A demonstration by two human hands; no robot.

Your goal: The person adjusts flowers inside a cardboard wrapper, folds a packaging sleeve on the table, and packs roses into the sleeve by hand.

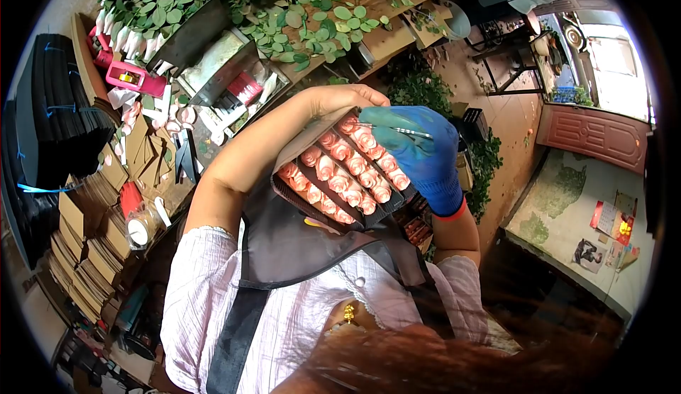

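Observation:
A bundle of pink roses (340, 174) is in front of my chest, the blooms in rows with dark strips between them. Brown wrapping (301, 141) encloses its far and left sides. My bare left hand (351, 97) curls around the far edge of the bundle and grips it, with most of the fingers hidden. On the right, my right hand (415, 146), in a blue and green glove, is closed over the bundle's upper right corner. A thin shiny metal tool (397, 130), perhaps tweezers, lies across the gloved fingers.
Leafy green stems (305, 18) cover the far bench. Pink tape dispenser (135, 78), dark scissors (186, 156) and a tape roll (138, 232) are on the left. Cardboard pieces (89, 252) and black sheets (60, 103) are stacked farther left. A red-brown panel (596, 139) stands at right.

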